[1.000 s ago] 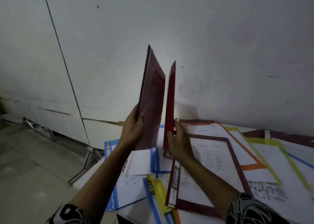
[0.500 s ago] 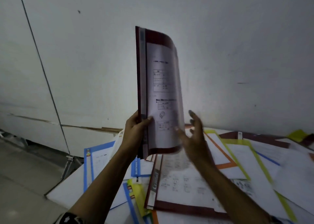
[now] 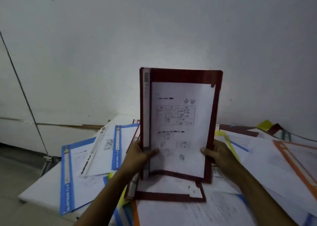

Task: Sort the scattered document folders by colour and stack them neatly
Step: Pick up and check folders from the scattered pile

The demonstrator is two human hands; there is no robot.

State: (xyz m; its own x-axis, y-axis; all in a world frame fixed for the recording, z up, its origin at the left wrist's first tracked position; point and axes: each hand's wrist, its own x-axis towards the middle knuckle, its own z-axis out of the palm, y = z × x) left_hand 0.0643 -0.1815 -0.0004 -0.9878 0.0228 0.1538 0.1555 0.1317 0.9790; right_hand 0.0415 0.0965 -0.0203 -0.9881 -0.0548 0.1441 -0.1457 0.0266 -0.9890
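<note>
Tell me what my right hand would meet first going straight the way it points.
The upright red folder: the right hand points inward and grips its right edge. Beyond the folder, probably the left hand, though depth is unclear.

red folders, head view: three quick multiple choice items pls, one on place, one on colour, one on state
1. Where does the flat red folder lie?
A) under the held red folder
B) on the floor
C) leaning on the wall

2. What colour borders the far-right folder?
A) green
B) orange
C) black

3. How is the held red folder kept?
A) lying flat
B) upright in both hands
C) in one hand only

Answers: 1 A, it shows right beneath the held one. 2 B, its border is plainly orange. 3 B, the left hand and right hand grip its lower sides.
</note>
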